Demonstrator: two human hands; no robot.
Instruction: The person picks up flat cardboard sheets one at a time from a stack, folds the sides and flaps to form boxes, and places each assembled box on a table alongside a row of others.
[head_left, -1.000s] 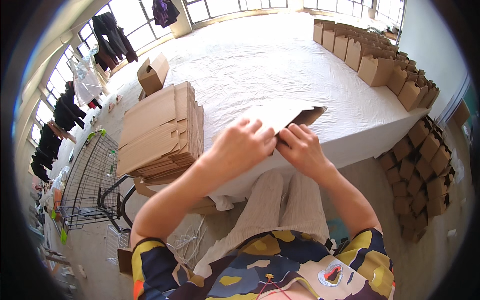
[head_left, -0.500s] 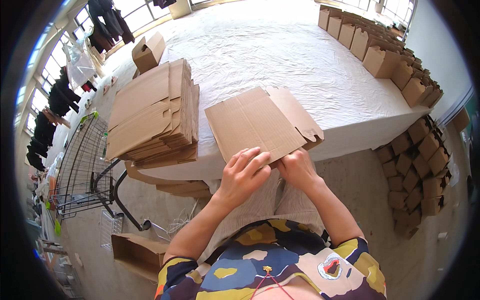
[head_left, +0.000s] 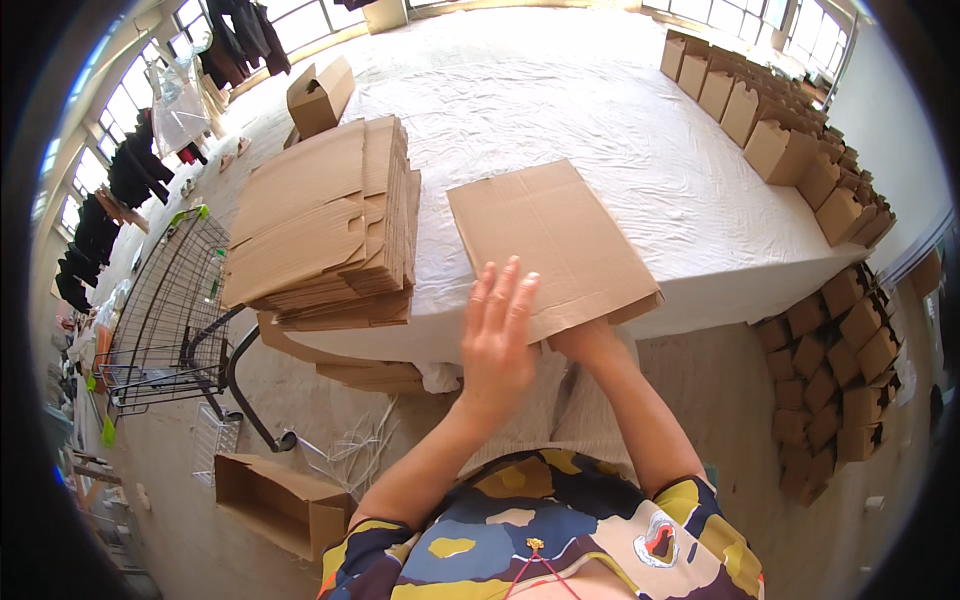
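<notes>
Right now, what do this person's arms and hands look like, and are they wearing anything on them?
Both hands are bare: the left hand and the right hand have no gloves, and no rings or watch show. The forearms are uncovered too. Short sleeves start near the upper arms, part of a patterned top in dark blue, yellow, cream and red patches.

Bright daylight from the windows [head_left: 300, 20] glares on the white worktop [head_left: 600, 100]; fisheye bends the edges, rim black

A flattened brown cardboard box [head_left: 552, 245] lies overhanging the table edge.
</notes>
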